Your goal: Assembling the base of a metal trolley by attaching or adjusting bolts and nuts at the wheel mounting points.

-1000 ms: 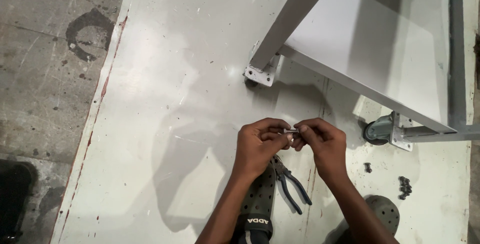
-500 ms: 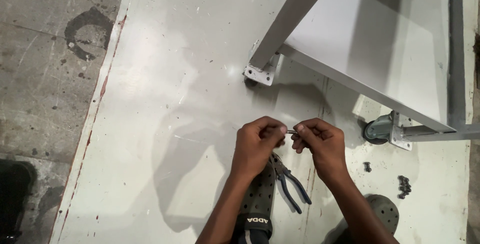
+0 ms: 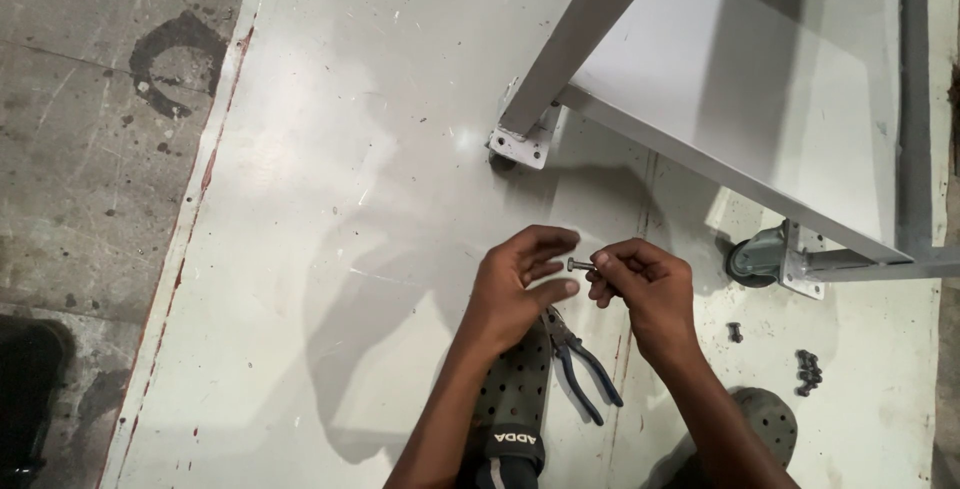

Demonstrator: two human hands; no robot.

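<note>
Nearest, at 6 o'clock, a perforated sandal (image 3: 515, 399) and blue-handled pliers (image 3: 585, 369) lie on the white sheet (image 3: 350, 199). Just above, the right hand (image 3: 645, 284) pinches a small bolt (image 3: 580, 265) w/ closed fingertips, head pointing to 9 o'clock. The left hand (image 3: 515, 284) is beside it, fingers spread apart, maybe just touching the bolt; hard to see. At 3 o'clock, loose bolts (image 3: 805, 371) and a caster wheel (image 3: 755, 254). At 12 o'clock, grey metal frame (image 3: 590, 39).
</note>
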